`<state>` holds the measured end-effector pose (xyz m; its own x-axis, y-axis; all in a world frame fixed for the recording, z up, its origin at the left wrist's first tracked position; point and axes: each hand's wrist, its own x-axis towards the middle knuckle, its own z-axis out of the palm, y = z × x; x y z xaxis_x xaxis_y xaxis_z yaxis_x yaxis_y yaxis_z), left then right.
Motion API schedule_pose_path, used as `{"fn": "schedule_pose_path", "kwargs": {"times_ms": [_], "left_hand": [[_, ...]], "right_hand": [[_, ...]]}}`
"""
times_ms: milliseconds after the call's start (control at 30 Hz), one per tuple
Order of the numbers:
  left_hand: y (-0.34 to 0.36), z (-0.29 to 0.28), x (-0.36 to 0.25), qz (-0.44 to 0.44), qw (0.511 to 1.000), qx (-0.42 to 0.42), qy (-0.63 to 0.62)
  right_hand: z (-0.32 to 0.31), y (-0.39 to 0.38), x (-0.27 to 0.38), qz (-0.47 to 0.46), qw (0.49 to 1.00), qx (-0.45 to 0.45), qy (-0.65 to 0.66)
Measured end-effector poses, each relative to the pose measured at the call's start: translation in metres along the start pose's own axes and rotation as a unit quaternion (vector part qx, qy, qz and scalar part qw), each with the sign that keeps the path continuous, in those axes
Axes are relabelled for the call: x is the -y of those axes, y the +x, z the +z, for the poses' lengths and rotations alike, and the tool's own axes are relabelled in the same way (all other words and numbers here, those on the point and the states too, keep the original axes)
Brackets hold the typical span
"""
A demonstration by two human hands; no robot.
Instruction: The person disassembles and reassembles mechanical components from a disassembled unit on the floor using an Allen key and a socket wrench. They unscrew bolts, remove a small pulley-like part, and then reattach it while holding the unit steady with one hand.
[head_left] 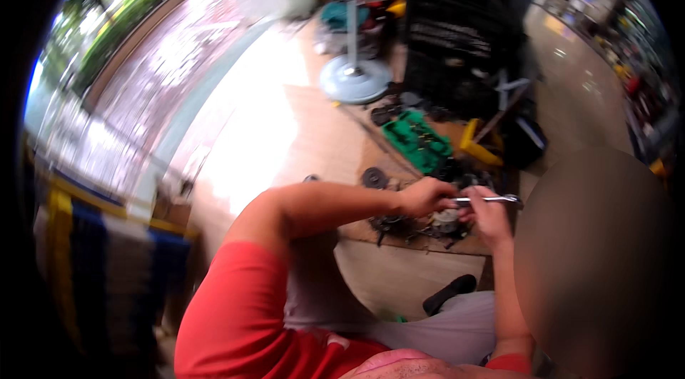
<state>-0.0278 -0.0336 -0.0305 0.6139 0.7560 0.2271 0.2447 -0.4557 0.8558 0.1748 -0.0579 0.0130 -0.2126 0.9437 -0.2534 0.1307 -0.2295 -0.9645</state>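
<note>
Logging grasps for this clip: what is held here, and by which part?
Both hands grip a metal wrench-like tool: left hand at its near end, right hand around the middle of the shaft.

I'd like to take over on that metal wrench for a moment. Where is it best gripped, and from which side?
Grip the wrench on its bare shaft toward the free right end, coming from above. It lies roughly level over the dark machine part, and the left hand and right hand already crowd its left end and middle. The slim straight shaft probably suits a wrap of the fingers.
</note>
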Motion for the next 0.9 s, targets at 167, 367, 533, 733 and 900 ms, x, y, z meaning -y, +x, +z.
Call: {"fn": "schedule_pose_path", "kwargs": {"times_ms": [167, 367, 533, 733, 900], "left_hand": [[-0.003, -0.006, 0.005, -0.051, 0.996, 0.023, 0.063], [0.012, -0.01, 0.014, 0.03, 0.974, 0.049, 0.218], [0.016, -0.019, 0.018, 0.064, 0.963, 0.045, 0.257], [0.011, -0.032, 0.009, 0.096, 0.96, 0.035, 0.26], [0.007, -0.04, -0.009, 0.092, 0.963, 0.02, 0.253]], "right_hand": [[0.006, 0.016, -0.002, -0.027, 0.993, -0.001, 0.118], [-0.042, 0.025, 0.021, -0.199, 0.965, -0.165, -0.037], [-0.045, -0.015, 0.043, -0.313, 0.794, -0.124, -0.507], [-0.215, -0.035, 0.187, 0.027, 0.688, -0.286, -0.667], [-0.362, -0.132, 0.355, -0.004, 0.611, -0.591, -0.527]]}}
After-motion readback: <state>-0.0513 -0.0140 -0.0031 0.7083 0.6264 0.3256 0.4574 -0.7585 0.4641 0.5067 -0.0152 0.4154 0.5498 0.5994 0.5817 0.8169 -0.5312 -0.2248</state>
